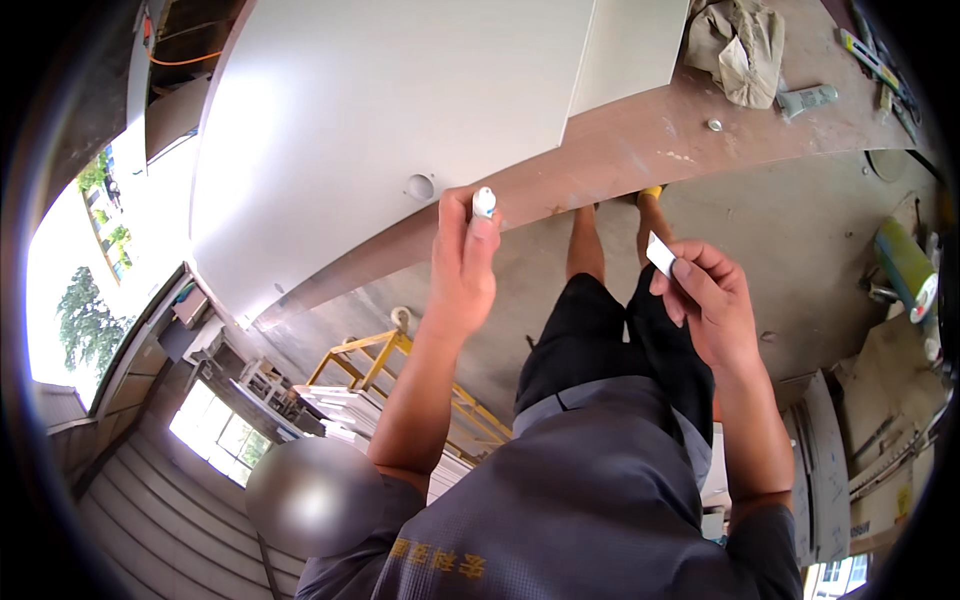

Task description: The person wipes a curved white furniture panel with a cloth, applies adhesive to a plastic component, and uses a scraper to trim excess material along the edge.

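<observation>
Left hand [462, 262] of mine is clamped around a small white tube [484, 203], raised beside the white panel [400, 110] on the surface [640, 145]; my right hand [705, 300] pinches a small white piece [660, 254].

Concrete floor [800, 230], brown workbench [640, 140] w/ white panel [400, 90] — bright windows [70, 280].
</observation>
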A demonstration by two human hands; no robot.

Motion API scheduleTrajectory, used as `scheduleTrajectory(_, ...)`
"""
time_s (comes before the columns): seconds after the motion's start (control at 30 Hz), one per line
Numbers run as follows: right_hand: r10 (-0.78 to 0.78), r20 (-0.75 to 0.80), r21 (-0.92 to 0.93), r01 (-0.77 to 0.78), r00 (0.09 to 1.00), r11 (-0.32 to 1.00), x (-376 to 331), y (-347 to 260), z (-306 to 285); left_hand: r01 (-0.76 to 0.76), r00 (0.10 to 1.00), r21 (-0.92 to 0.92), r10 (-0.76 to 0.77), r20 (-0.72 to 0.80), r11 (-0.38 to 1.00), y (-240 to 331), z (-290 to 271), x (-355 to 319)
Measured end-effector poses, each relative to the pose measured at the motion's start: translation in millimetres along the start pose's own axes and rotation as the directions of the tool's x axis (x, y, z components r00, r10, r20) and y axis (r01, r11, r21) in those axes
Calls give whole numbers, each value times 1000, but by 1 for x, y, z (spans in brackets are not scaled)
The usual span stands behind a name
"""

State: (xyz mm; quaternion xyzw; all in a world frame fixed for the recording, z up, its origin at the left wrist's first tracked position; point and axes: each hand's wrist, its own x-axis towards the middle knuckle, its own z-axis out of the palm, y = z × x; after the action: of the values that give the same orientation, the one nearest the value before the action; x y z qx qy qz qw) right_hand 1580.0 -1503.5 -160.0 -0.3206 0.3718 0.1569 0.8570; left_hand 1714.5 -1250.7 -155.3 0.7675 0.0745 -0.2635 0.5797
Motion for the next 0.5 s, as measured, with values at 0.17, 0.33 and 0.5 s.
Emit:
scheduleTrajectory(0.17,-31,37,-17,31,999,999,1,-9,13,-158,926,188,80,370,969,9,6,-3)
scheduleTrajectory(0.33,-29,-2,-231,28,1000,973,-3,-25,28,-164,909,81,119,399,983,15,26,-11)
scheduleTrajectory(0.5,-63,1,-311,60,998,948,-2,-27,40,-238,881,31,202,428,971,12,22,-11)
